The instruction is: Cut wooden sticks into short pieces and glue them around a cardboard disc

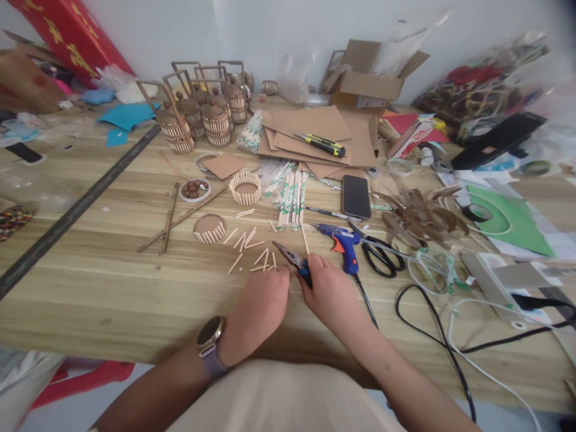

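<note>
My right hand [330, 291] is wrapped round a pair of pliers [290, 257], whose jaws point up and left over the table. Close beside it, my left hand [265, 300], with a watch at the wrist, is closed; its fingertips are turned away, so what they hold is hidden. One thin wooden stick [305, 239] reaches upward from just above my right hand; whether it is held cannot be seen. Short cut stick pieces [243, 239] lie scattered ahead of my left hand. Behind them sit a partly edged cardboard disc [209, 228] and a fully ringed stick basket [245, 188].
A blue glue gun [344, 240] and black scissors [382, 257] lie right of my hands, near looping cables [432, 312]. Wrapped chopsticks [291, 201], a phone [356, 197] and a cutter knife [321, 145] on cardboard are farther back. Handled stick lanterns [216, 123] stand at back left.
</note>
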The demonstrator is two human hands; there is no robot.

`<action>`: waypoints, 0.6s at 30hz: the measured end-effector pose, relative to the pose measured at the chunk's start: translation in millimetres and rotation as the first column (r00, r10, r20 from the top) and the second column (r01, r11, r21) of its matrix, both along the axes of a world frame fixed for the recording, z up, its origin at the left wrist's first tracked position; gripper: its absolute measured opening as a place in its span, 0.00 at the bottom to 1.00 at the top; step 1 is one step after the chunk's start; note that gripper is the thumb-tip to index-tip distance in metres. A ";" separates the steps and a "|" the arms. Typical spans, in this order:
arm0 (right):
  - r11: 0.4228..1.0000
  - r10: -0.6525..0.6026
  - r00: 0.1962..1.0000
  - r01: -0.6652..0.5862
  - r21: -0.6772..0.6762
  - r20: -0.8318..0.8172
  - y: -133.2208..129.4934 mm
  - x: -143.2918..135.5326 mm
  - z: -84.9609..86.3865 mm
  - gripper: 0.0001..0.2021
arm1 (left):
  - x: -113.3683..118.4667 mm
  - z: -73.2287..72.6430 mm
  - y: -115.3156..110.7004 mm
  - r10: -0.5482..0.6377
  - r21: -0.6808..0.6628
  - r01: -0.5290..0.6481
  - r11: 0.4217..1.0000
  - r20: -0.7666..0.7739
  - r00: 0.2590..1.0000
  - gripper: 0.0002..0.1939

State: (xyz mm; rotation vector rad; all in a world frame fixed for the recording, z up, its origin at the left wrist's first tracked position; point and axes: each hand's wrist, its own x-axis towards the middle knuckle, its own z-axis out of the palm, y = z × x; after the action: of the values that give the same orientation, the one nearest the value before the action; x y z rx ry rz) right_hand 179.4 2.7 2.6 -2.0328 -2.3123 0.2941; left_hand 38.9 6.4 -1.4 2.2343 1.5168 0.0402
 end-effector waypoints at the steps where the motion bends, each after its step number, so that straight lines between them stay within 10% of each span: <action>1: 1.000 0.001 1.000 -0.001 0.011 0.004 1.3 -0.5 0.2 0.01 | 0.3 0.1 0.8 0.009 -0.002 -0.009 1.000 -0.005 1.000 0.16; 6: 0.997 0.064 0.971 -0.075 -0.036 -0.232 8.1 15.9 5.5 0.02 | -19.8 4.2 12.6 0.028 -0.219 0.055 0.974 0.356 0.934 0.14; 10: 0.989 0.088 0.871 -0.134 -0.061 -0.484 10.6 36.8 17.3 0.05 | -42.8 6.1 21.6 0.303 -0.581 0.313 0.751 0.725 0.619 0.22; 18: 0.943 0.296 0.829 -0.334 0.005 -0.475 1.9 20.9 21.8 0.03 | -18.6 -8.2 17.2 0.719 -0.800 0.204 0.564 0.597 0.355 0.24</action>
State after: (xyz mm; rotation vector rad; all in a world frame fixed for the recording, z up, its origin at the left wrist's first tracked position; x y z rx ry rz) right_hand 200.3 4.6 24.5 -1.3764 -2.3188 0.8075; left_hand 20.3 23.6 -9.6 0.7845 0.9073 0.5355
